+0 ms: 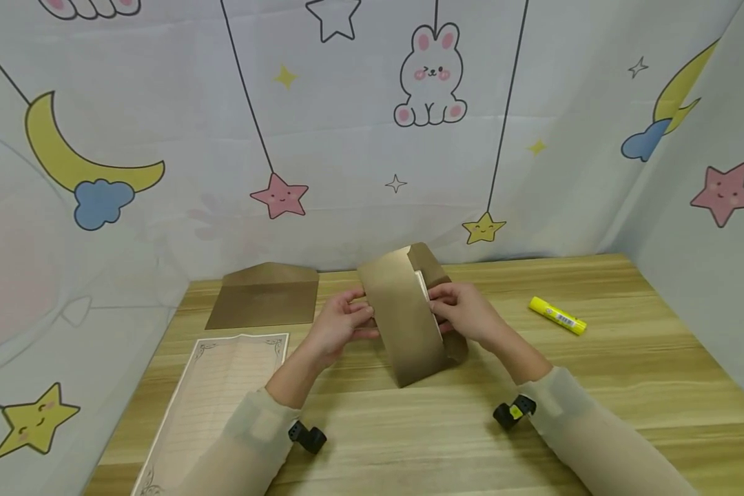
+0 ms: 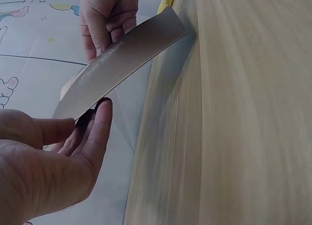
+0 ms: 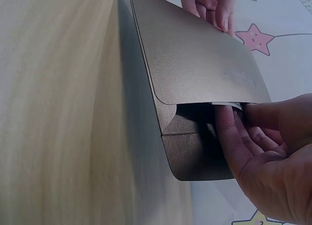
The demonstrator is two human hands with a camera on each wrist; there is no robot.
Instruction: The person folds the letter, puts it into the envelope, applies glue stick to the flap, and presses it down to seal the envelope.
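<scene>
A brown envelope (image 1: 399, 320) is held up, tilted, over the table, its flap (image 3: 195, 159) open toward the right hand. The left hand (image 1: 339, 324) pinches its closed long edge between thumb and fingers. At the opening, the right hand (image 1: 468, 313) pinches the edge of a white paper (image 1: 420, 278) that sits mostly inside. In the right wrist view, the right fingers (image 3: 226, 130) reach into the mouth over the flap, thumb opposite them. The rest of the paper is hidden by the envelope's front.
Another brown envelope (image 1: 263, 304), flap up, lies at the table's back left. In front of it is a bordered, lined sheet of letter paper (image 1: 223, 386), partly under the left sleeve. A yellow labelled stick (image 1: 556, 315) lies on the right. A printed curtain (image 1: 347, 151) hangs behind the table.
</scene>
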